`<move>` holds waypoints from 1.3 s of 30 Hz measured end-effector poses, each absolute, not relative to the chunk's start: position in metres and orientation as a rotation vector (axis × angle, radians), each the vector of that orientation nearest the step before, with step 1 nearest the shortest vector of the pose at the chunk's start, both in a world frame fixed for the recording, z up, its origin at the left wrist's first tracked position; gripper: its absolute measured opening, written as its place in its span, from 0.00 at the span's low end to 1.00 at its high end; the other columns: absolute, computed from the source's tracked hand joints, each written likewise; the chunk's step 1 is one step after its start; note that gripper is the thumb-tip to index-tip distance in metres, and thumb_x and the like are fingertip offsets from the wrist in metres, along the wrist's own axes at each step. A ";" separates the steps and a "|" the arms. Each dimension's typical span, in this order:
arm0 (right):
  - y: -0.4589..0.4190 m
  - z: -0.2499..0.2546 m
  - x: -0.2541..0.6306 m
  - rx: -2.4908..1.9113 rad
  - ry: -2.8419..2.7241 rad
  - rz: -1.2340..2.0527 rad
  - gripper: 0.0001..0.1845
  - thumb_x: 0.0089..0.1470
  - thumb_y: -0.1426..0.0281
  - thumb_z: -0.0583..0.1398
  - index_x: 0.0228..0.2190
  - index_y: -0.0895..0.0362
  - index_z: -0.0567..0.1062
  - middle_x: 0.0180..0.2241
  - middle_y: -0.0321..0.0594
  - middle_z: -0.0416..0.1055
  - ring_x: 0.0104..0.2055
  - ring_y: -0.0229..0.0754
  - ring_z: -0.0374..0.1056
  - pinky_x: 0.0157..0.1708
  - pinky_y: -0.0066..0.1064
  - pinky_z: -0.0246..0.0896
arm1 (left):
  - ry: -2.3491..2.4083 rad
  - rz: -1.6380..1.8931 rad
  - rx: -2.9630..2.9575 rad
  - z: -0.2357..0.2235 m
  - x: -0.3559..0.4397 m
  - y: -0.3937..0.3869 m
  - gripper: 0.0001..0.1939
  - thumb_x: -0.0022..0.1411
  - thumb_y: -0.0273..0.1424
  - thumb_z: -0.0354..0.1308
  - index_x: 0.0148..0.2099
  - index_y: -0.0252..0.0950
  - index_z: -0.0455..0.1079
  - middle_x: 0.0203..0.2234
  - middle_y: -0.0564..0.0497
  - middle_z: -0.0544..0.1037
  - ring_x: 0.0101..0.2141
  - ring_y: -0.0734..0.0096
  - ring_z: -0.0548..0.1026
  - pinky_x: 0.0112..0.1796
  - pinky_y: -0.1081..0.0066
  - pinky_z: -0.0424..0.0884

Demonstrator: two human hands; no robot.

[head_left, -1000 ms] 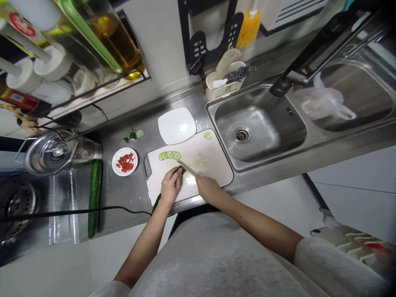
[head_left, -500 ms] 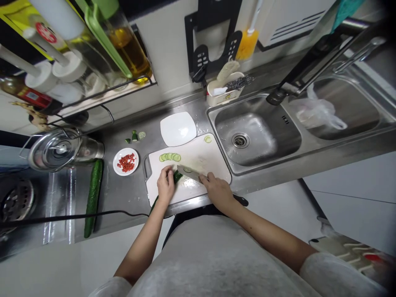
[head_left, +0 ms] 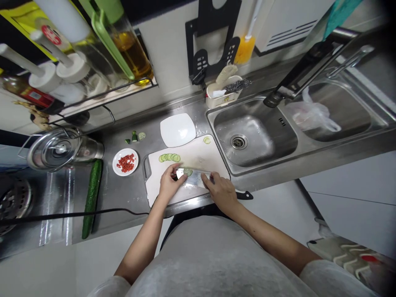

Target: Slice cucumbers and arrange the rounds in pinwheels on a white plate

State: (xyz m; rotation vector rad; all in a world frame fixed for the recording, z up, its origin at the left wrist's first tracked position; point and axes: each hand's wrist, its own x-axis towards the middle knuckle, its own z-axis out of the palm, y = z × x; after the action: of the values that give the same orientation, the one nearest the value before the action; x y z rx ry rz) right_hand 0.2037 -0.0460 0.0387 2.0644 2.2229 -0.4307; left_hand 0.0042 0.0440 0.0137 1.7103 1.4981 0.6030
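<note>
My right hand (head_left: 223, 192) grips a kitchen knife (head_left: 198, 179) at the rear of its blade, and the black handle sticks out to the right beyond the hand. The blade is turned broad side up, with a cucumber slice (head_left: 187, 171) on it. My left hand (head_left: 170, 182) has its thumb and fingers closed about the blade's far end, beside the slice. Beneath is a white cutting board (head_left: 161, 187). A row of cucumber slices (head_left: 169, 157) lies on its upper left, and more slices (head_left: 207, 140) lie at its upper right corner. The cut cucumber is hidden.
A white square plate (head_left: 177, 130) stands behind the board. To the left are a small plate (head_left: 116, 168) of chopped red pieces, cucumber ends (head_left: 134, 136) and a whole cucumber (head_left: 92, 198). A steel sink (head_left: 256, 142) borders the right. A black cable (head_left: 117, 212) crosses the front left.
The knife has turned from edge-down to broad side up, showing the slice on its blade. My left hand has moved from the cucumber to the blade's end.
</note>
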 end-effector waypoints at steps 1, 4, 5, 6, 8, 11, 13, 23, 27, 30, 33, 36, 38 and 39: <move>-0.046 0.039 0.204 2.062 2.225 -0.430 0.26 0.62 0.73 0.47 0.59 0.47 0.61 0.50 0.48 0.65 0.37 0.41 0.62 0.37 0.32 0.49 | 1.498 0.580 1.713 0.014 0.005 0.045 0.24 0.52 0.38 0.64 0.51 0.40 0.70 0.36 0.50 0.76 0.32 0.72 0.71 0.34 0.72 0.70; -0.048 0.039 0.204 2.052 2.243 -0.413 0.25 0.63 0.73 0.45 0.59 0.47 0.62 0.50 0.47 0.65 0.36 0.41 0.62 0.37 0.32 0.49 | 1.524 0.474 1.710 0.016 0.007 0.049 0.20 0.50 0.38 0.64 0.46 0.39 0.73 0.29 0.53 0.75 0.27 0.74 0.69 0.30 0.73 0.66; -0.049 0.038 0.204 2.052 2.248 -0.408 0.25 0.63 0.73 0.45 0.59 0.47 0.62 0.49 0.47 0.65 0.36 0.41 0.62 0.37 0.32 0.49 | 1.538 0.433 1.699 0.016 0.007 0.051 0.18 0.50 0.38 0.64 0.44 0.39 0.73 0.27 0.54 0.74 0.26 0.74 0.68 0.29 0.73 0.65; -0.050 0.037 0.204 2.053 2.253 -0.404 0.25 0.63 0.73 0.45 0.59 0.47 0.62 0.49 0.47 0.66 0.36 0.40 0.62 0.37 0.32 0.49 | 1.550 0.397 1.684 0.017 0.008 0.052 0.17 0.51 0.38 0.63 0.43 0.38 0.73 0.25 0.55 0.73 0.25 0.74 0.68 0.28 0.73 0.64; -0.052 0.035 0.204 2.056 2.260 -0.398 0.24 0.64 0.73 0.45 0.58 0.47 0.63 0.49 0.47 0.66 0.36 0.40 0.62 0.37 0.32 0.49 | 1.560 0.357 1.650 0.019 0.009 0.054 0.16 0.51 0.39 0.63 0.41 0.38 0.73 0.24 0.55 0.73 0.25 0.75 0.68 0.28 0.74 0.64; -0.054 0.032 0.205 2.055 2.273 -0.390 0.24 0.64 0.73 0.45 0.57 0.47 0.64 0.49 0.47 0.66 0.35 0.40 0.63 0.36 0.32 0.48 | 1.537 0.379 1.630 0.019 0.011 0.058 0.12 0.52 0.36 0.62 0.39 0.37 0.72 0.28 0.54 0.75 0.28 0.74 0.71 0.31 0.74 0.65; -0.055 0.031 0.206 2.049 2.280 -0.387 0.23 0.64 0.73 0.46 0.57 0.47 0.65 0.48 0.46 0.66 0.35 0.40 0.63 0.36 0.32 0.49 | 1.538 0.406 1.626 0.016 0.014 0.062 0.09 0.53 0.34 0.60 0.37 0.37 0.72 0.28 0.54 0.76 0.29 0.74 0.72 0.31 0.74 0.65; -0.057 0.031 0.222 2.094 2.188 -0.377 0.22 0.61 0.72 0.49 0.55 0.49 0.67 0.46 0.46 0.66 0.34 0.40 0.64 0.34 0.30 0.49 | 1.666 0.306 1.721 -0.009 0.023 0.103 0.09 0.55 0.29 0.57 0.41 0.41 0.70 0.27 0.54 0.76 0.30 0.69 0.73 0.35 0.70 0.65; -0.056 0.033 0.228 2.117 2.145 -0.405 0.22 0.60 0.71 0.50 0.55 0.49 0.67 0.45 0.46 0.66 0.34 0.40 0.64 0.34 0.30 0.51 | 1.777 0.227 1.834 -0.007 0.029 0.116 0.12 0.55 0.26 0.55 0.42 0.43 0.70 0.28 0.53 0.78 0.34 0.64 0.74 0.40 0.66 0.63; -0.056 0.033 0.231 2.124 2.130 -0.415 0.22 0.60 0.71 0.50 0.55 0.48 0.67 0.45 0.46 0.65 0.35 0.40 0.65 0.35 0.30 0.52 | 1.865 0.180 1.885 -0.007 0.031 0.120 0.15 0.54 0.23 0.53 0.42 0.43 0.70 0.28 0.51 0.78 0.37 0.62 0.74 0.44 0.62 0.62; -0.056 0.032 0.232 2.125 2.121 -0.432 0.22 0.60 0.71 0.51 0.55 0.48 0.67 0.46 0.46 0.65 0.35 0.40 0.65 0.35 0.30 0.53 | 1.843 0.216 1.827 -0.011 0.028 0.121 0.14 0.54 0.24 0.52 0.42 0.42 0.70 0.27 0.52 0.77 0.35 0.63 0.74 0.42 0.64 0.63; -0.054 0.030 0.233 2.122 2.117 -0.442 0.22 0.59 0.71 0.52 0.55 0.49 0.67 0.46 0.46 0.65 0.36 0.41 0.66 0.35 0.31 0.53 | 1.649 0.333 1.660 -0.015 0.024 0.122 0.14 0.54 0.26 0.53 0.44 0.40 0.69 0.26 0.53 0.76 0.29 0.69 0.73 0.37 0.68 0.65; -0.052 0.029 0.233 2.125 2.116 -0.444 0.23 0.59 0.72 0.52 0.55 0.49 0.67 0.46 0.46 0.65 0.35 0.41 0.66 0.35 0.31 0.53 | 1.518 0.383 1.561 -0.016 0.022 0.122 0.15 0.54 0.27 0.54 0.46 0.38 0.68 0.26 0.54 0.76 0.26 0.72 0.72 0.35 0.70 0.66; -0.051 0.029 0.233 2.127 2.118 -0.447 0.22 0.60 0.72 0.51 0.55 0.49 0.67 0.47 0.46 0.65 0.35 0.41 0.65 0.35 0.31 0.53 | 1.501 0.384 1.551 -0.016 0.022 0.123 0.15 0.54 0.27 0.54 0.46 0.37 0.68 0.26 0.54 0.77 0.26 0.72 0.72 0.35 0.70 0.66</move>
State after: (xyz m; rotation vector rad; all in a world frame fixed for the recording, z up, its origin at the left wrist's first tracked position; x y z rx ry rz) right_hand 0.2330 -0.0514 0.0292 2.1270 2.1181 -0.4466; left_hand 0.0220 0.1231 -0.0160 1.5508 1.5009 0.3842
